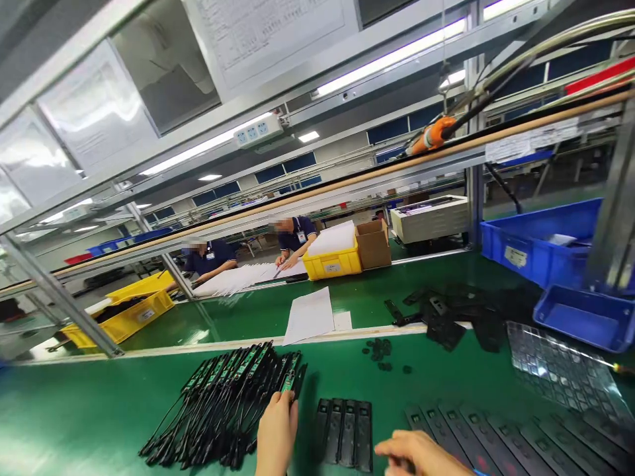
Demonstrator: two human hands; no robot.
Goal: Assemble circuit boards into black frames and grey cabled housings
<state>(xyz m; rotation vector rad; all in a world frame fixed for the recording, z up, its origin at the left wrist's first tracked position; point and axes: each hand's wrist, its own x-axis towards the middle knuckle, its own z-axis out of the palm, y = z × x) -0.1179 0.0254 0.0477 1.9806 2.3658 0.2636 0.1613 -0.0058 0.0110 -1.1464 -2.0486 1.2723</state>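
My left hand pinches the near end of a narrow green circuit board in a black housing, at the right edge of a pile of similar boards with black cables. Just right of it, several black plastic casings lie side by side on the green mat. My right hand is low in the view, its index finger stretched toward the rightmost of these casings. The undersides of its fingers are partly hidden. Beyond it runs a row of longer dark casings.
Small black discs, loose black parts and a clear compartment tray lie behind. Blue bins stand right. White paper and a yellow bin are farther back. An orange tool hangs overhead. Two people sit opposite.
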